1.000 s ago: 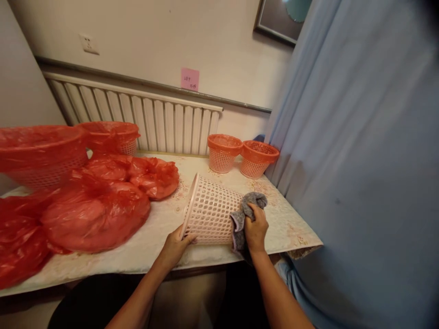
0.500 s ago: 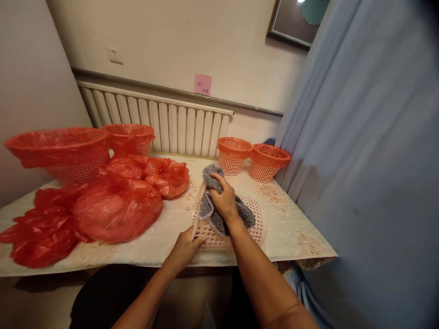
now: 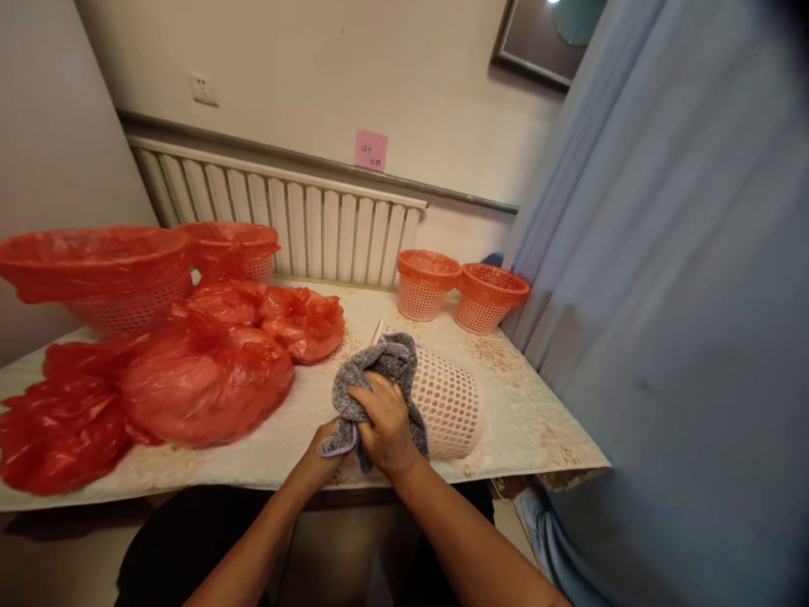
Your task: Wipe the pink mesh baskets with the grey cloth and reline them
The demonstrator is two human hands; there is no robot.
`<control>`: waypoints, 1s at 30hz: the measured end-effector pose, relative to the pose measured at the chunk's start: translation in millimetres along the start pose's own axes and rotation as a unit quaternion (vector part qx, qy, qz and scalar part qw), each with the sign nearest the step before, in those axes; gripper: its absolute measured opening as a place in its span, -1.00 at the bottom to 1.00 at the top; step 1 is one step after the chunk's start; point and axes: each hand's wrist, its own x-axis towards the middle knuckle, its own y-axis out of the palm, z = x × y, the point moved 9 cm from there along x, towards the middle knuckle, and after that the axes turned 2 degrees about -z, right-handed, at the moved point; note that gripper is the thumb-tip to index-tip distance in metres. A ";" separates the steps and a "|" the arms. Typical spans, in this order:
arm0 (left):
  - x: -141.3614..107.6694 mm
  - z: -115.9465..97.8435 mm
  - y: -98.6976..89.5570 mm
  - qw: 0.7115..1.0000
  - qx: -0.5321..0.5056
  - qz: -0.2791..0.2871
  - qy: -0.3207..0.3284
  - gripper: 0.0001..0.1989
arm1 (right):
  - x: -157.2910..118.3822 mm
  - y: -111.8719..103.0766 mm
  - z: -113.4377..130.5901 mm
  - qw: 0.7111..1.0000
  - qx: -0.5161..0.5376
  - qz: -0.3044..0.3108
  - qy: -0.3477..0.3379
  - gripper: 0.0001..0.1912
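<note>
A pale pink perforated plastic basket [image 3: 447,403] lies on its side at the table's front, its open end facing left. My right hand [image 3: 383,421] is closed around a bunched grey cloth [image 3: 398,358] with a lilac edge and presses it on the basket near the rim. At the rim's lower left, my left hand [image 3: 319,455] steadies the basket, though the cloth covers its fingers.
Two small baskets [image 3: 425,295] with red liners stand at the back right, and two larger lined baskets [image 3: 136,308] at the back left. Red plastic bags [image 3: 208,384] cover the table's left side. A blue curtain [image 3: 638,337] hangs on the right.
My right hand has drawn the cloth left and down, from the basket's upper side toward its near rim. The basket has rolled slightly. The cloth now hides my left fingers, which gripped the rim before.
</note>
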 end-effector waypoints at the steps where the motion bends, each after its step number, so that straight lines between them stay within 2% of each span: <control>1: -1.0 -3.7 3.8 1.000 0.007 0.013 0.014 -0.85 | 2.2 -1.4 -3.4 1.000 -0.002 -0.024 0.008 -0.52; 5: -0.1 -16.4 13.3 0.998 0.034 0.032 0.047 -0.83 | 6.1 -10.3 -21.9 0.996 -0.012 -0.077 0.041 -0.48; 8: 2.3 -8.0 17.5 0.999 0.010 0.042 -0.007 -0.78 | -2.4 -27.8 -55.5 0.992 -0.036 -0.085 0.080 -0.45; 10: 2.2 0.0 21.7 0.998 -0.011 0.057 -0.037 -0.74 | -16.9 -46.2 -85.8 0.988 -0.063 -0.090 0.107 -0.44; 14: 2.6 7.3 26.3 0.997 -0.020 0.061 -0.040 -0.72 | -61.1 -98.1 -141.8 0.959 -0.130 -0.165 0.192 -0.51; 16: 3.2 6.5 28.6 0.997 -0.018 0.061 -0.040 -0.72 | -79.3 -117.0 -158.8 0.937 -0.154 -0.195 0.246 -0.53; 18: 2.8 2.2 32.2 0.996 -0.023 0.070 -0.040 -0.72 | -86.1 -126.2 -166.2 0.919 -0.160 -0.214 0.290 -0.54; 21: -2.1 -9.7 37.2 0.996 -0.022 0.086 -0.030 -0.72 | -68.2 -119.5 -163.8 0.915 -0.124 -0.215 0.319 -0.56; 24: -11.4 -21.3 41.0 0.995 0.004 0.095 -0.025 -0.74 | -22.8 -93.2 -145.5 0.939 -0.031 -0.181 0.289 -0.56; 27: -17.0 -31.5 40.2 0.996 0.027 0.083 -0.009 -0.72 | 24.2 -61.2 -111.2 0.960 0.075 -0.126 0.237 -0.54; 30: -12.2 -32.2 33.3 0.998 0.031 0.062 -0.005 -0.73 | 50.5 -33.2 -60.5 0.977 0.147 -0.049 0.147 -0.52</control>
